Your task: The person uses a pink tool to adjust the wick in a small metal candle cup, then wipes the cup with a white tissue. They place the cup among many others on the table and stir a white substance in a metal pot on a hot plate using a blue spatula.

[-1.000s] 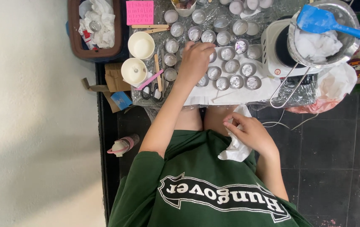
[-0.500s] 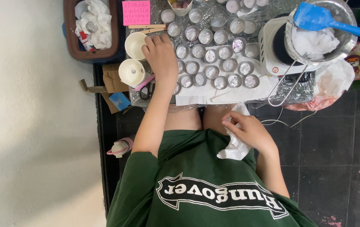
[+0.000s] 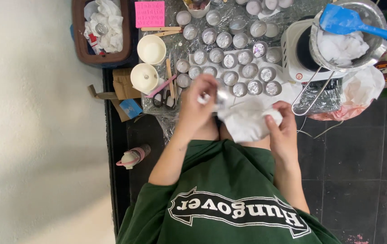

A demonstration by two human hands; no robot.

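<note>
I hold a small metal cup point(image 3: 222, 96) in my left hand point(image 3: 199, 105), fingers closed round it, just above my lap at the worktop's point(image 3: 265, 100) near edge. My right hand point(image 3: 282, 127) grips a white cloth point(image 3: 247, 121) bunched against it. To wipe well, I'd steady the cup and turn the cloth inside. Rows of cups point(image 3: 229, 58) stand beyond.

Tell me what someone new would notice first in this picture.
Rows of small round metal cups cover the plastic-lined floor ahead of the seated person. Nearer in, the left hand holds one small cup against a white tissue gripped by the right hand. At upper right, a blue spatula rests in a metal pot of white wax.
</note>
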